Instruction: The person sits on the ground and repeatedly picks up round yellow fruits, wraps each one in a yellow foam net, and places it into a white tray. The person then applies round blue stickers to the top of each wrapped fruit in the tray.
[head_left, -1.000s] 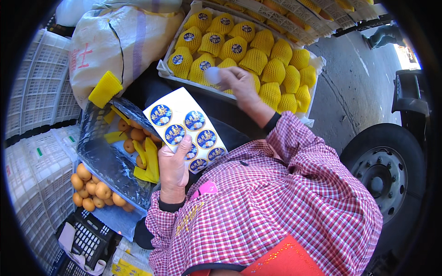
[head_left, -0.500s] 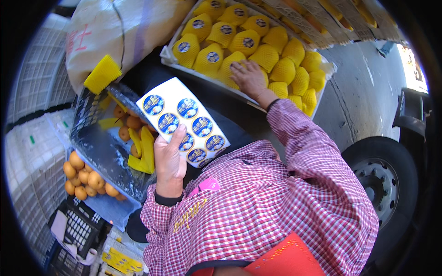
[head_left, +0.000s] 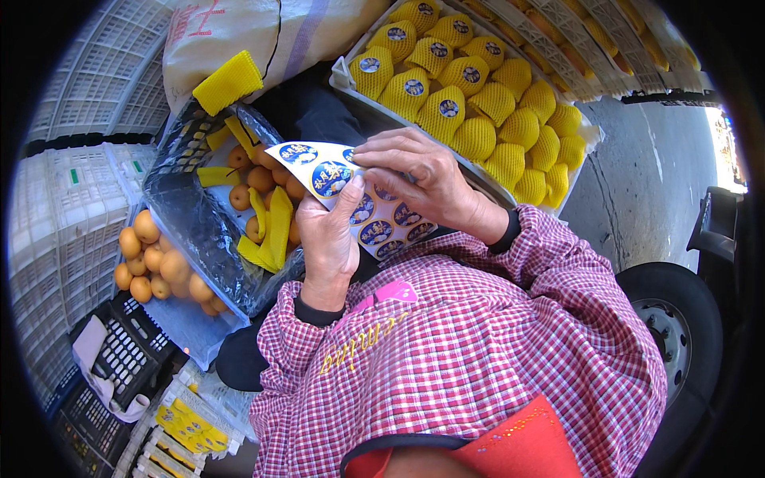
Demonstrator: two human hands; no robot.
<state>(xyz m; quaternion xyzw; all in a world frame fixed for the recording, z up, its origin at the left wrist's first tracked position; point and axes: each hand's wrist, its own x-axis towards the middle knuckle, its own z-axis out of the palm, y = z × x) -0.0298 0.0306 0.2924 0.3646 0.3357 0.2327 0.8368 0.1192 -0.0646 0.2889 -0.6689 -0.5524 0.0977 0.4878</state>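
My left hand [head_left: 328,248] grips a white sheet of round blue stickers [head_left: 376,233], its thumb lying on the front. The sheet's upper left corner curls up. Over its upper right part, my right hand [head_left: 422,175] has bent fingers pressed close together at a sticker; whether one is peeled off is hidden. Just beyond sits a white crate [head_left: 341,76] with rows of fruit in yellow foam nets [head_left: 479,139]. Several netted fruits on the crate's left side carry blue round stickers, including one sticker [head_left: 449,108] nearest my right hand.
At left, a plastic-lined black crate [head_left: 187,131] holds bare brown pears [head_left: 256,178] and loose yellow foam nets [head_left: 276,231]. More pears [head_left: 163,263] lie beside it. A white sack [head_left: 231,40] stands behind. Stacked white crates [head_left: 76,187] line the left; a vehicle wheel [head_left: 669,331] is at right.
My right hand has drawn back from the netted fruit to the sticker sheet. A sticker now shows on a fruit where that hand was. The sheet has tilted and curled.
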